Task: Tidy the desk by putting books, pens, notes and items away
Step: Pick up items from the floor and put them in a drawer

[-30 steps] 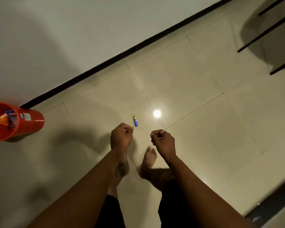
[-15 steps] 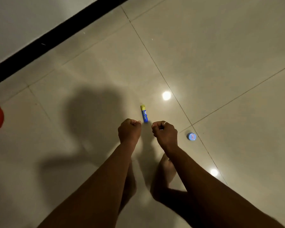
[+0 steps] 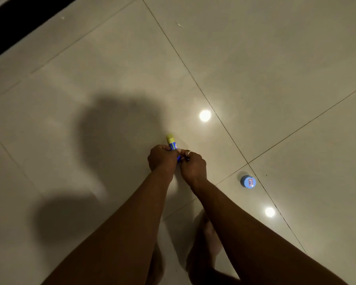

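A blue glue stick (image 3: 172, 143) with a yellow end lies on the tiled floor (image 3: 275, 68), in the middle of the view. My left hand (image 3: 161, 159) curls its fingers round the stick's blue body from the left. My right hand (image 3: 194, 166), a ring on one finger, pinches the stick's near end from the right. Both hands touch each other over the stick, and only its yellow end and part of the label show. A small round blue cap (image 3: 248, 182) sits on the floor to the right of my right hand.
A black skirting strip (image 3: 19, 23) runs along the wall at the upper left. My bare feet (image 3: 212, 241) stand under my forearms. Two bright lamp reflections (image 3: 205, 115) shine on the glossy tiles.
I have bent lower towards the floor. Both hands moved forward from short of the glue stick and closed on it. The red bucket at the left has left the view.
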